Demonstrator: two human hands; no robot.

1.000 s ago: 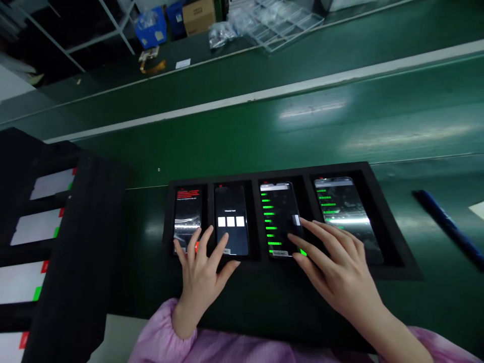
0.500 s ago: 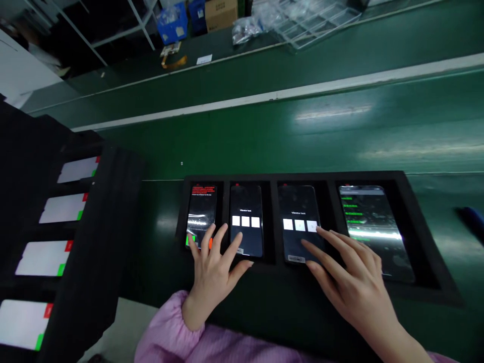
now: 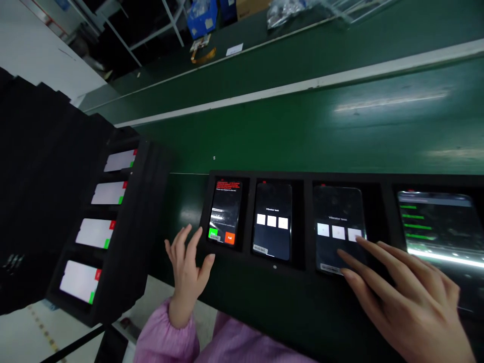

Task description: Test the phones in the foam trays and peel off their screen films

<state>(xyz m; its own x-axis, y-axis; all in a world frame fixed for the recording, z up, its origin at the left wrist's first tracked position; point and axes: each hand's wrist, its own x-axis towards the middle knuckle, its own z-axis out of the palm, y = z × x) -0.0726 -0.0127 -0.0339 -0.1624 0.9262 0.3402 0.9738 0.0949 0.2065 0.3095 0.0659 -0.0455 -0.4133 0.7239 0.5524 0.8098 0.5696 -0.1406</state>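
Note:
Several smartphones lie face up in the slots of a black foam tray [image 3: 245,259]. My right hand [image 3: 412,297] is spread over the third phone [image 3: 338,257], a fingertip at the rightmost of its three white squares under "Vibrator test". The second phone [image 3: 273,196] shows the same screen. My left hand [image 3: 188,267] holds nothing, fingers apart, just left of the tray. Nearest to it is the first phone [image 3: 226,212], with red text on top and a green and an orange "Fail" button below. Partly behind my right hand, the fourth phone [image 3: 434,201] shows green lines.
Left stands a stack of black foam trays [image 3: 124,272]; its top one holds several phones [image 3: 94,233] with white screens and red and green corners. Across the green bench [image 3: 264,136] runs a pale strip [image 3: 257,97]. Behind are a blue bin [image 3: 202,20] and plastic bags [image 3: 283,12].
My left hand has moved left, off the first and second phones. My right hand stays at the third phone. The view has turned left, so the tray appears farther right.

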